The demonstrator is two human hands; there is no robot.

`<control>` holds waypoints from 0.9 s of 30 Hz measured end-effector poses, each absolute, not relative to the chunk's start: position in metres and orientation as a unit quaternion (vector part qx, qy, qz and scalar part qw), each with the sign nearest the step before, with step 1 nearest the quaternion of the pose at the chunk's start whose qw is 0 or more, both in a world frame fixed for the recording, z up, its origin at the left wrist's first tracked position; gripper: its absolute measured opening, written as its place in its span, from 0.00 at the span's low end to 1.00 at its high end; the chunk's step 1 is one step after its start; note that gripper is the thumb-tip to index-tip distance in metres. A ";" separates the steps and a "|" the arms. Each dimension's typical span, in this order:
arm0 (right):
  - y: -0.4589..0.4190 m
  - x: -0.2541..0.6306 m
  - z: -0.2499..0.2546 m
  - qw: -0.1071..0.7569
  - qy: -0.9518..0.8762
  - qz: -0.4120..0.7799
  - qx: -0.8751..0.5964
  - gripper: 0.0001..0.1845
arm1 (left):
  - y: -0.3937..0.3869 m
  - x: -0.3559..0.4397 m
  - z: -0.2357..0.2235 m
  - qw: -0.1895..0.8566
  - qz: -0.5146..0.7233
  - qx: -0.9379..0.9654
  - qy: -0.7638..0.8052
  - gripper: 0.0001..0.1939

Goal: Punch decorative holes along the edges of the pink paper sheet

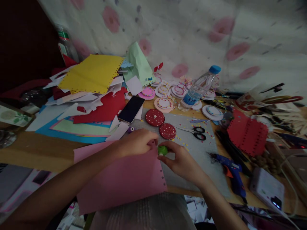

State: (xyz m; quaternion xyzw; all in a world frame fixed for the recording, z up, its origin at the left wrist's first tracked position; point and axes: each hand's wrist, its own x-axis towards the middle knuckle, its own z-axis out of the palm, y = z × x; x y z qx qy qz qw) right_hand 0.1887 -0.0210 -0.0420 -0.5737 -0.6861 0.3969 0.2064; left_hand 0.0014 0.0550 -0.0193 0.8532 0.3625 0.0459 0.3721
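Observation:
A sheet of pink paper (122, 179) lies over the table's front edge and hangs past it, with several small punched holes along its right edge. My left hand (139, 142) pinches this sheet near its upper right corner, fingers curled. Between the thumb and fingers of my right hand (178, 156) is a small green craft punch (162, 150), set against the paper's right edge. Just beyond my hands sit two red, white-dotted round pieces (154, 117). Black-handled scissors (198, 132) rest to their right on a grey mat (187, 121).
A stack of coloured paper topped by a yellow sheet (92, 73) is at the left, beside a phone (131, 109). At the back stands a water bottle (200, 88) among beaded paper discs (164, 103). A blue glue gun (232, 172) and a power bank (267, 188) lie right.

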 end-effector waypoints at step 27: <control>-0.018 0.185 -0.044 0.210 -0.703 0.401 -0.548 0.17 | 0.051 0.003 -0.015 0.398 0.070 0.840 0.363 0.08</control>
